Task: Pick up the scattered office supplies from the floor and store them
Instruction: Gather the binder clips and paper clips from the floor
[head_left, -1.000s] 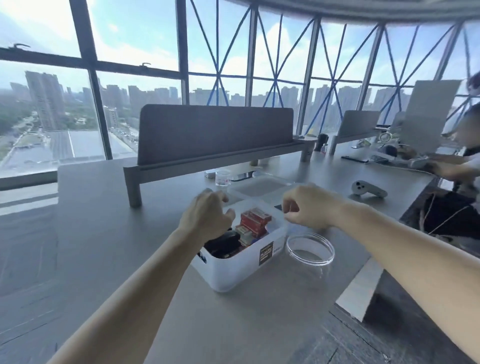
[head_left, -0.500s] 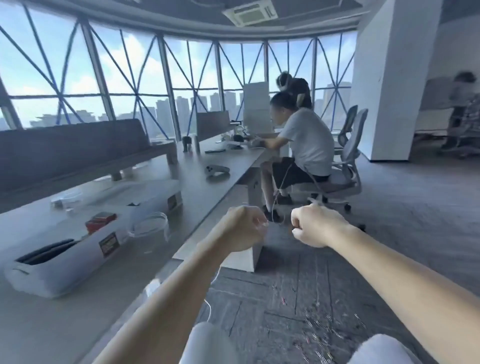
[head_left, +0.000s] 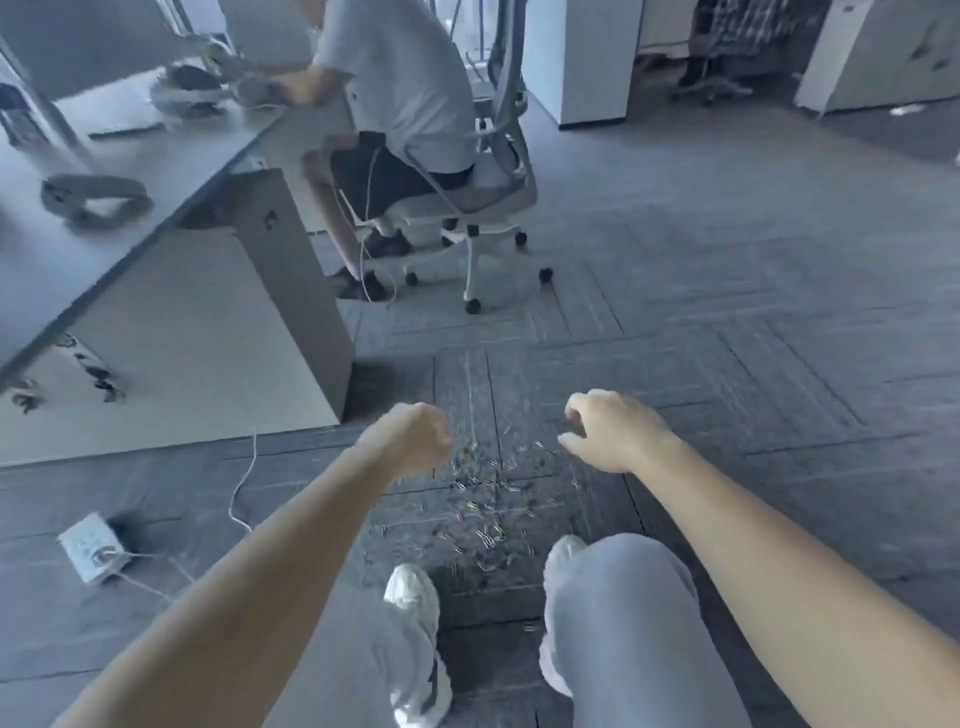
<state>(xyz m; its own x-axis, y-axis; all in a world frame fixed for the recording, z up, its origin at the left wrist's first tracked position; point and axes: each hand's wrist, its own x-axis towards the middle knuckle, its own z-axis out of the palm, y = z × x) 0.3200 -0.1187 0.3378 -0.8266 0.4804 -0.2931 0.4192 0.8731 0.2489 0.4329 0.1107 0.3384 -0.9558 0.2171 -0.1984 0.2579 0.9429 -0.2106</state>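
Several small coloured paper clips (head_left: 483, 512) lie scattered on the grey carpet in front of my feet. My left hand (head_left: 413, 436) hangs above their left edge, curled into a fist with nothing visible in it. My right hand (head_left: 610, 431) hovers above their right edge, fingers loosely bent and pointing down, holding nothing. Neither hand touches the clips. The storage box is out of view.
A grey desk (head_left: 171, 156) with its white side panel (head_left: 182, 343) stands at left. A person sits on a wheeled office chair (head_left: 483, 208) just beyond. A white power strip (head_left: 93, 545) with a cord lies on the floor at left. My white shoes (head_left: 413, 587) stand near the clips.
The view has swung from the desk and storage box down to the floor. Both hands have dropped toward the scattered clips, and my right hand has loosened from a fist.
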